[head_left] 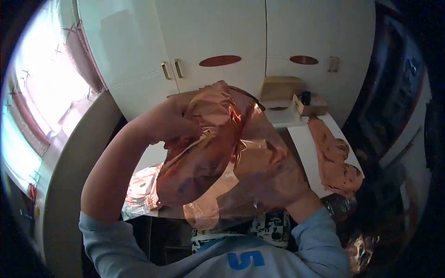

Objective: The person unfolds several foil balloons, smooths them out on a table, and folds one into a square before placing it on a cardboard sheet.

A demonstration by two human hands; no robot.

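A large crumpled copper-coloured foil sheet (204, 162), shiny and partly see-through, hangs in front of my chest above the table. My left hand (183, 123) is closed on its upper left part, with the fingers partly hidden in the folds. Lower on the right, my right hand (287, 183) grips the foil's right side; the film blurs its fingers. A bright crease runs down the foil between my hands. To the right, a flat copper-coloured foil shape (336, 157) with rounded lobes, like an uninflated foil balloon, lies on a white surface (303, 150).
Pinkish shiny foil (143, 187) lies on the table at the left. A small open box (310, 104) with a dark object stands at the back right. White cabinets (213, 32) close off the far side; a curtained window (51, 69) is at the left.
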